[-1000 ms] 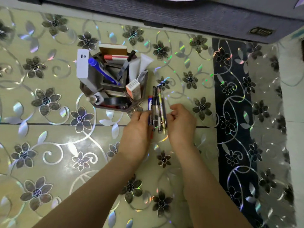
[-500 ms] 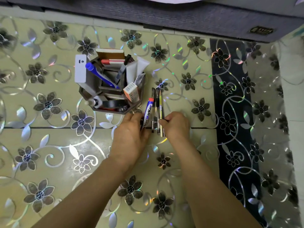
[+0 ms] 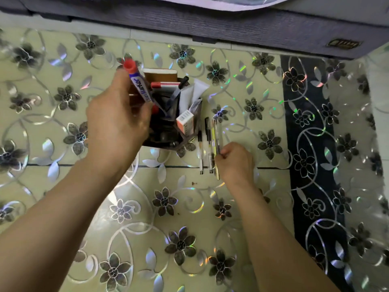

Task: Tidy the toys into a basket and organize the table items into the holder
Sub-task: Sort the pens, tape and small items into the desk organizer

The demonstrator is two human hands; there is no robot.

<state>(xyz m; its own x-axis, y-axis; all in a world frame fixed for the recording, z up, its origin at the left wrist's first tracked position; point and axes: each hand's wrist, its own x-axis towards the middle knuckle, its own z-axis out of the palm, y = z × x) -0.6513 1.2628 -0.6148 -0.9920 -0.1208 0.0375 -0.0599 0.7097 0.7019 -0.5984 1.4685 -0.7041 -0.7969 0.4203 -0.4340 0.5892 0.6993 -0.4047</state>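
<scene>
Overhead, left hand (image 3: 117, 121) clamps marker (image 3: 137, 83) above holder (image 3: 185, 140); right hand (image 3: 236, 160) pinches pens (image 3: 212, 140) beside it.

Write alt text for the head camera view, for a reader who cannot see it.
A person's left hand holds a red-capped board marker over a crowded desk holder on a floral-patterned table. The right hand pinches one of several pens lying side by side just right of the holder.
</scene>
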